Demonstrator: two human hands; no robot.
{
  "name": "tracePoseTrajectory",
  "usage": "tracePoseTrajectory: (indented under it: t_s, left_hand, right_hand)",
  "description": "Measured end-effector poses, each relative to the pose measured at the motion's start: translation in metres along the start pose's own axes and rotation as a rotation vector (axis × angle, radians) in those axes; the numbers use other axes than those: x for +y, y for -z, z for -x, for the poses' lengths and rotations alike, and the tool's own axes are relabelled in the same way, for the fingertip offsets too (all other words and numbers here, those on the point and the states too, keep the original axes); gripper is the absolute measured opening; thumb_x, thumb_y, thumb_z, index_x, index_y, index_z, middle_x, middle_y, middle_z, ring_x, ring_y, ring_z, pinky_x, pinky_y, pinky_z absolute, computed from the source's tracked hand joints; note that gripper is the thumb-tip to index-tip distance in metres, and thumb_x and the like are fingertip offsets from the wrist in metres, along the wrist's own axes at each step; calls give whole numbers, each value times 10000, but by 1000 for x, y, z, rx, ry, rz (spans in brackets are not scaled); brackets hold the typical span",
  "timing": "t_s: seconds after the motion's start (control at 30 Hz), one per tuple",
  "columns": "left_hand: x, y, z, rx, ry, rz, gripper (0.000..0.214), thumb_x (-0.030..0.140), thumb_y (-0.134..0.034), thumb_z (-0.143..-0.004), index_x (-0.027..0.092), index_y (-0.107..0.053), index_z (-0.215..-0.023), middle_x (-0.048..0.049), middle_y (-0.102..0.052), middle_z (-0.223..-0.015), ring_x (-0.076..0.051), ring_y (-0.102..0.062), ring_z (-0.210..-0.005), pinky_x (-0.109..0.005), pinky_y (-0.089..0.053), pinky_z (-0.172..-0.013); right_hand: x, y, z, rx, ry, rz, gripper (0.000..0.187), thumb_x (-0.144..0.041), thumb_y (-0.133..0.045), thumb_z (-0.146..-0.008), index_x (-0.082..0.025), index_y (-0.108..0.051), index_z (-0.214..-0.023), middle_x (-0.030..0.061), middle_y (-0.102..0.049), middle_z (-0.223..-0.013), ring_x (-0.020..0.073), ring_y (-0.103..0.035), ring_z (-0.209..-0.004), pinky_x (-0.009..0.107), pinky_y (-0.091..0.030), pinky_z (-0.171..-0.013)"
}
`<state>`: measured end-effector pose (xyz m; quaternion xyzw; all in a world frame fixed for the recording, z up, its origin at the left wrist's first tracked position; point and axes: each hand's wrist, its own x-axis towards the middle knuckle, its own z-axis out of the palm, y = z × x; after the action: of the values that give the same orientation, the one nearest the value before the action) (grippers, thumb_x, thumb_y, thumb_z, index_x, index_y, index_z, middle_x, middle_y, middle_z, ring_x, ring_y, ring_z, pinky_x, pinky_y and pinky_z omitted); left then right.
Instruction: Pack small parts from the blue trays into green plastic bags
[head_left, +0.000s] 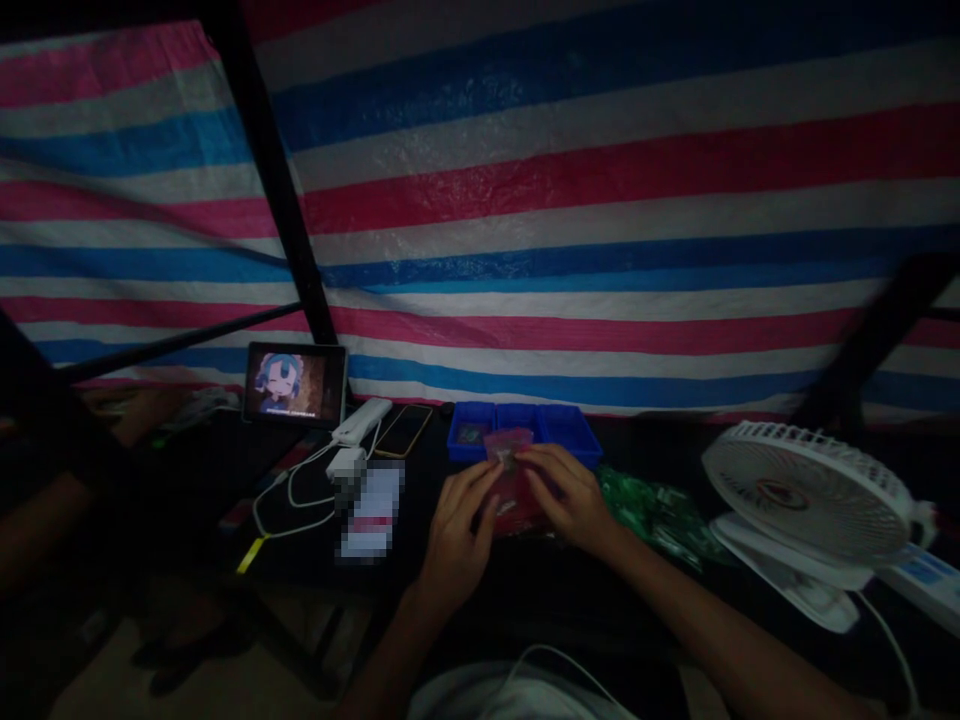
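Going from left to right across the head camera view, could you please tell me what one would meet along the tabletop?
Tablet → white power bank → smartphone → left hand → red plastic packet → right hand → green crinkled plastic → white desk fan

Left hand (457,530) and right hand (571,495) bare, left forearm (382,665) and right forearm (720,630) bare too. Pale shirt (517,697) at frame bottom; thin white cord (551,650) loops across front. Too dim for markings.

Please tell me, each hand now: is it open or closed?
Left hand: closed, holding a red packet.
Right hand: closed, holding the same packet.
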<state>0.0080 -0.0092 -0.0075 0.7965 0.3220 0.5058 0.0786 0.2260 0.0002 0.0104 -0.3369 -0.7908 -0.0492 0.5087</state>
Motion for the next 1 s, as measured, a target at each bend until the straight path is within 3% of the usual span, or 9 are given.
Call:
tracePoseTrajectory:
  t_s: [0.3, 0.6, 0.87, 1.0]
  left_hand:
    - [-6, -3, -1, -20, 97, -38, 413, 189, -488, -1071, 264, -564, -1470, -94, -652, -1421, -250, -587, -1310, -474, -495, -1109]
    - [-2, -1, 1, -30, -6, -3, 399, 191, -522, -1063, 280, -592, -1446, -93, -656, -1399, -250, -586, -1298, -466, -501, -1097]
    - [-7, -4, -2, -20, 112, -30, 400, 209, -524, -1061, 255, -570, -1456, -97, -635, -1449, -261, -565, -1344, -490, -480, -1132]
    - [-1, -1, -2, -34, 76, -10, 437, 202, -555, -1046, 266, -549, -1478, -97, -624, -1455, -261, -547, -1357, -482, -468, -1139]
  right_hand:
    - [-5, 0, 2, -70, 37, -23, 360, -142, -549, -1014, -235, -648, -1348, 124, -716, -1210, 259, -693, -1125, 428, -590, -962]
    - [2, -1, 2, -26, -5, 7, 347, -141, -535, -1028, -228, -664, -1338, 125, -729, -1206, 257, -695, -1116, 432, -592, -963]
    - [-8, 3, -1, -91, 75, -16, 384, -163, -538, -1026, -226, -638, -1391, 139, -721, -1234, 269, -700, -1115, 442, -601, -932]
    - [-6, 4, -1, -19, 57, 2, 386, -142, -529, -1023, -236, -656, -1375, 131, -726, -1212, 264, -708, -1103, 431, -607, -930]
